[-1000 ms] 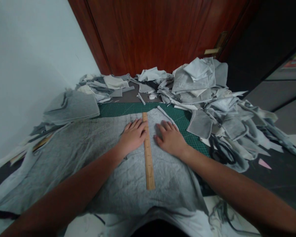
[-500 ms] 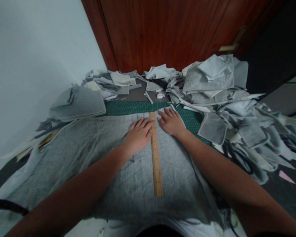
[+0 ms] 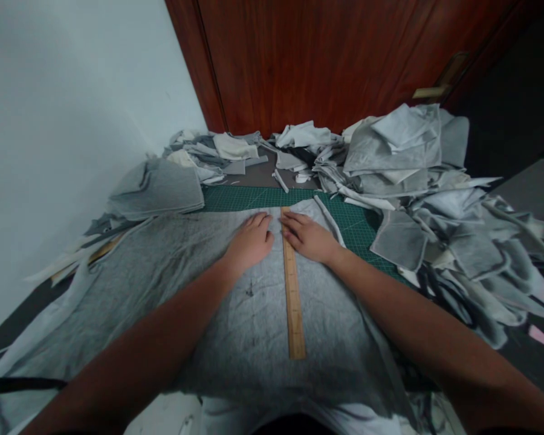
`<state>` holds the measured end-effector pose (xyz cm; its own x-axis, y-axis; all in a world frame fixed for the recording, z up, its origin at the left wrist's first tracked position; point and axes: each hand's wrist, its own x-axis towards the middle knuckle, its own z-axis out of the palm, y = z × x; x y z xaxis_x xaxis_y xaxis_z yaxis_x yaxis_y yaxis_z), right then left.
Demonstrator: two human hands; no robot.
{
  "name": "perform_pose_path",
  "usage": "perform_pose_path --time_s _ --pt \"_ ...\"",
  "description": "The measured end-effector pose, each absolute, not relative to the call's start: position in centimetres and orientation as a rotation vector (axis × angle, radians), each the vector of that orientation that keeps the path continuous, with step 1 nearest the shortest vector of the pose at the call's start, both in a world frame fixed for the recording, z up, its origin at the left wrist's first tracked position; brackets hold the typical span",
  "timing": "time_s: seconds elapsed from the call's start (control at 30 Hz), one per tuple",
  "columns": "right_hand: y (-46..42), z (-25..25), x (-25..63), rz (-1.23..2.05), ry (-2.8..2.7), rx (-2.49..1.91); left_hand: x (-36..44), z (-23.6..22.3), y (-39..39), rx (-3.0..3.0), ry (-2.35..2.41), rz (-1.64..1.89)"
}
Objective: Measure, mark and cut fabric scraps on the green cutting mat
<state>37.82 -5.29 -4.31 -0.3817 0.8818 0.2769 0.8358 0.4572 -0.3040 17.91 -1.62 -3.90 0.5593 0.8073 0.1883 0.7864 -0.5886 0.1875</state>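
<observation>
A large grey cloth (image 3: 263, 326) lies spread out in front of me, with faint creases and small dark marks on it. On top of it a long wooden ruler (image 3: 293, 296) points away from me, its far end close to the cloth's far edge. My left hand (image 3: 250, 243) rests on the cloth just left of the ruler, fingers extended and apart from the wood. My right hand (image 3: 310, 237) lies flat from the right, its fingertips across the ruler's far end. Neither hand grips anything.
Under the cloth's far edge shows a green cutting mat (image 3: 362, 232). Folded grey fabric (image 3: 163, 187) is stacked at the left, and a large heap of fabric pieces (image 3: 399, 145) covers the right. Behind stand a brown wooden door (image 3: 317, 60) and a pale wall (image 3: 81, 78).
My right hand has slid left from the cloth onto the ruler's far end. The left hand has come off the ruler's edge and sits slightly to its left. The view has shifted a little.
</observation>
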Motion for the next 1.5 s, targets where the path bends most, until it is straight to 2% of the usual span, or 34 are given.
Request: perform_pose_path --time_s 0.17,0.4,0.6,0.77,1.17,1.5 --pt "-4.9 -4.8 38.1 0.21 -2.376 -1.508 17.5 -4.1 -1.4 2.706 1.406 0.345" --pt "-5.1 -4.4 37.7 0.152 -2.174 -1.774 17.8 -3.5 -2.0 2.652 1.495 0.303" --pt "-4.8 -4.2 38.2 0.176 -2.158 -1.832 17.9 -2.7 -2.4 2.858 1.096 0.201" --pt "-4.6 -4.4 38.3 0.163 -2.093 -1.894 17.9 -3.0 -2.4 2.851 1.078 0.212" --pt "-4.5 -4.3 38.3 0.153 -2.09 -1.93 18.0 -2.6 -3.2 2.897 1.038 0.182" --pt "1.1 -3.3 37.3 0.153 -2.049 -1.861 18.4 -2.7 -3.8 2.864 1.1 0.23"
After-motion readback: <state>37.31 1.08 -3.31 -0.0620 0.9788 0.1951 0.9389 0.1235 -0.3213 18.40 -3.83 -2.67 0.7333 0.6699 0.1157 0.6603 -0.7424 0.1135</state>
